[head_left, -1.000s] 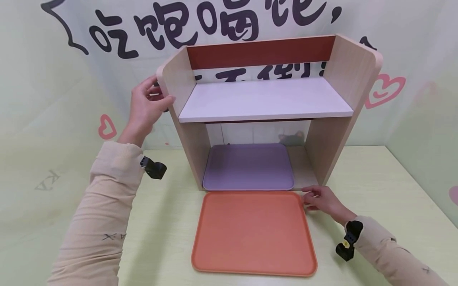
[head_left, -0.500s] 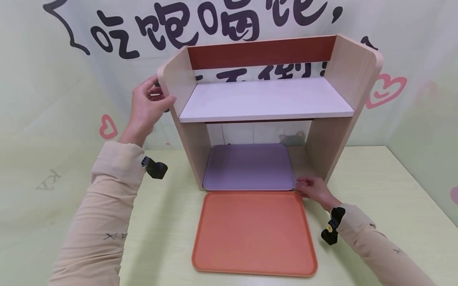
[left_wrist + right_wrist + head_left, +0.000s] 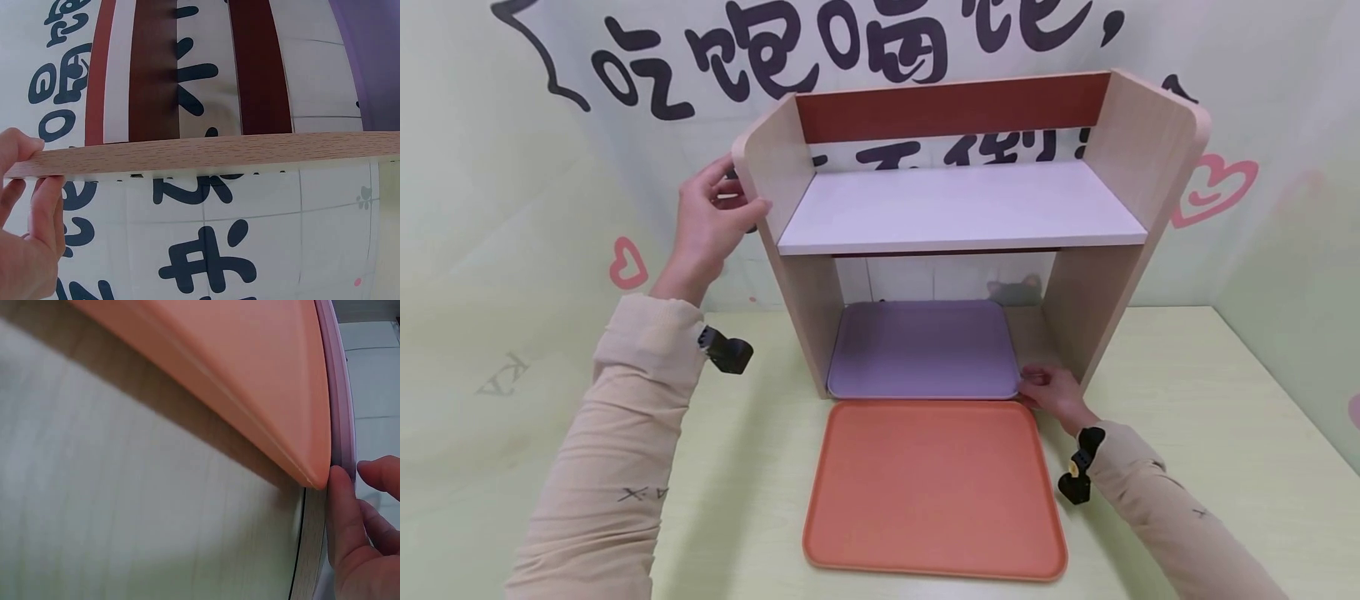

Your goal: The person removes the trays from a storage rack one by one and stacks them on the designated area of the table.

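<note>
A small wooden shelf unit (image 3: 962,208) with a white middle board stands on the table. My left hand (image 3: 707,225) grips the upper front edge of its left side panel (image 3: 206,154), thumb on the inner face and fingers outside. On the bottom board lies a purple tray (image 3: 925,350). My right hand (image 3: 1054,396) pinches its front right corner; in the right wrist view the thumb and a finger (image 3: 344,509) stand on either side of the purple rim. An orange tray (image 3: 932,492) lies flat just in front of the unit, its far right corner close to the right hand.
The table (image 3: 1210,433) extends to both sides of the shelf unit. Behind stands a white cloth backdrop (image 3: 587,167) with large black characters and pink hearts. A strip of bare bottom board (image 3: 1030,333) shows right of the purple tray.
My right hand has moved left and slightly back, from beside the orange tray's corner to the purple tray's corner. The left hand keeps its place; the trays look unmoved.
</note>
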Tool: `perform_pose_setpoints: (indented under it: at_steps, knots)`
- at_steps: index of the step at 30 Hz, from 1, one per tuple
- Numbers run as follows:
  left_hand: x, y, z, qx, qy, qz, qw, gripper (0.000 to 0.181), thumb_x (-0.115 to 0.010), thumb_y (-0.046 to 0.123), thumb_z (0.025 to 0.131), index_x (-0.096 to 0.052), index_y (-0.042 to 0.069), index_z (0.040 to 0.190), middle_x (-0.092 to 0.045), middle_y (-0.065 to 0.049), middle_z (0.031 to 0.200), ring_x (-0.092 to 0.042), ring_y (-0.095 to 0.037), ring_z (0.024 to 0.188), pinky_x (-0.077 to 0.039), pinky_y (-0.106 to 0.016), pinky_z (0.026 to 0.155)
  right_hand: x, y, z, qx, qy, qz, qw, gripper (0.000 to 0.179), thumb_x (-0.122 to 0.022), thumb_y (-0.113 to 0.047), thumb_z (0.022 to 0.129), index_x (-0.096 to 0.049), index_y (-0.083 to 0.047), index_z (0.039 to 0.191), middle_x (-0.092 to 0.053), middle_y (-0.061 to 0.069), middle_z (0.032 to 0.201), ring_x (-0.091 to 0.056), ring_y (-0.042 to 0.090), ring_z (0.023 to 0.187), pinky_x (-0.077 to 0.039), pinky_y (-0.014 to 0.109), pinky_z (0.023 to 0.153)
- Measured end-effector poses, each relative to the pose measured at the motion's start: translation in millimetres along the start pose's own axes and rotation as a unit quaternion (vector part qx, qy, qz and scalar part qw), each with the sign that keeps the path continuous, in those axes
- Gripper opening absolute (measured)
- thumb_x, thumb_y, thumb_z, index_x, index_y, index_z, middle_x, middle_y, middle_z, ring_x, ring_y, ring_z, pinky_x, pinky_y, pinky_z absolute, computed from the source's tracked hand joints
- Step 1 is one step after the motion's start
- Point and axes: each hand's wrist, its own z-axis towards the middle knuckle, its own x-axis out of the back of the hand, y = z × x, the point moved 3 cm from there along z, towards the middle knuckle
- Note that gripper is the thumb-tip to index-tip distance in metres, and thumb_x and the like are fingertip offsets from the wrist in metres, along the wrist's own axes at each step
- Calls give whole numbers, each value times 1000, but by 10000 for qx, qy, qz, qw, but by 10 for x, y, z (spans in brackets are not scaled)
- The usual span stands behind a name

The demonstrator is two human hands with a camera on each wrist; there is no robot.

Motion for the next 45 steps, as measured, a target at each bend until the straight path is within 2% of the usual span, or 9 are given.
perform_pose_setpoints:
  at_steps: [8, 14, 21, 26, 34, 39, 45]
  knots:
    - [-8, 8, -4, -51, -18, -41, 10000, 57, -66, 19, 79, -45, 27, 130, -49, -10, 115, -52, -17, 94, -48, -29, 81, -18, -8, 4, 35, 92, 147, 9998, 40, -57, -3, 83, -44, 20, 113, -58, 22, 92, -61, 8, 68, -52, 25, 66]
    - [-2, 5, -8, -51, -8, -33, 10000, 56, -66, 20, 78, -45, 28, 130, -49, -10, 116, -52, -18, 96, -48, -29, 81, -43, -15, 15, 66, 68, 216, 9997, 39, -57, 0, 82, -44, 22, 111, -58, 24, 91, -62, 9, 68, -52, 25, 65]
    - [5, 0, -4, -35, 3, -24, 10000, 57, -66, 20, 78, -45, 28, 130, -49, -9, 115, -52, -19, 96, -48, -29, 81, -57, 0, 41, -13, 12, 311, 9995, 37, -57, 2, 81, -45, 22, 109, -57, 21, 88, -58, 4, 65, -52, 22, 64]
    - [7, 6, 0, -35, -12, -38, 10000, 56, -66, 19, 78, -45, 27, 130, -49, -9, 113, -51, -19, 96, -48, -29, 81, -60, 6, 41, -19, 53, 235, 9997, 36, -57, 2, 80, -46, 22, 107, -58, 21, 88, -58, 4, 65, -52, 21, 63]
    - [5, -1, -5, -45, -23, -66, 10000, 56, -67, 20, 78, -46, 28, 129, -49, -9, 115, -52, -18, 96, -48, -29, 82, -47, 17, 5, 90, 43, -53, 9999, 34, -60, -2, 79, -50, 20, 104, -59, 10, 79, -55, 5, 63, -50, 18, 58]
    - [3, -5, -7, -71, -24, -80, 9999, 55, -67, 20, 78, -46, 27, 129, -49, -10, 115, -52, -18, 95, -48, -30, 82, -39, 25, -28, 218, 16, -121, 9997, 38, -60, -2, 79, -48, 21, 106, -60, 15, 82, -55, 4, 64, -49, 16, 57]
    - [0, -7, -1, -79, -23, -63, 9999, 56, -67, 20, 78, -46, 27, 129, -49, -9, 115, -52, -18, 95, -48, -30, 81, -25, 39, -41, 25, 54, -454, 9989, 41, -61, -7, 80, -47, 17, 110, -58, 18, 88, -53, 6, 67, -48, 16, 58]
